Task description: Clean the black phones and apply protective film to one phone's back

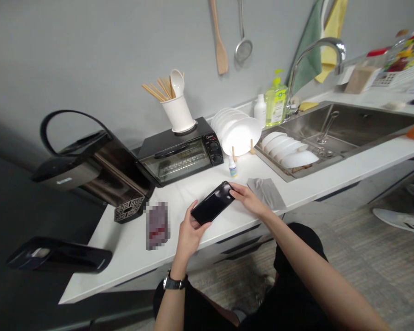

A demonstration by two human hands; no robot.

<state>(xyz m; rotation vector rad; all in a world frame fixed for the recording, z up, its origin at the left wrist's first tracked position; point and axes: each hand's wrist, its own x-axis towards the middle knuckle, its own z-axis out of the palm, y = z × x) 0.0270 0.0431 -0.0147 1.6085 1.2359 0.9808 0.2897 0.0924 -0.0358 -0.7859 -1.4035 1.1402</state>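
Note:
A black smartphone (pixel 212 204) with a dark, glossy screen is held tilted above the front of the white counter (pixel 179 191). My left hand (pixel 190 231) is closed on its lower left end, thumb along the near edge. At the upper right end, my right hand (pixel 243 196) grips the phone's corner between thumb and fingers. Just behind my right hand a grey cloth (pixel 267 192) lies on the counter. A small white bottle with a blue and yellow label (pixel 232 168) stands beyond the phone. To the left lies a blurred-out flat packet (pixel 158 226).
A black toaster oven (pixel 182 158) carries a white utensil holder (pixel 178 112). Left of it stands a black coffee machine (pixel 100 165); a dark device (pixel 65 255) sits at the left edge. White plates (pixel 238 133), a soap bottle (pixel 276 101) and a sink (pixel 365 124) are right.

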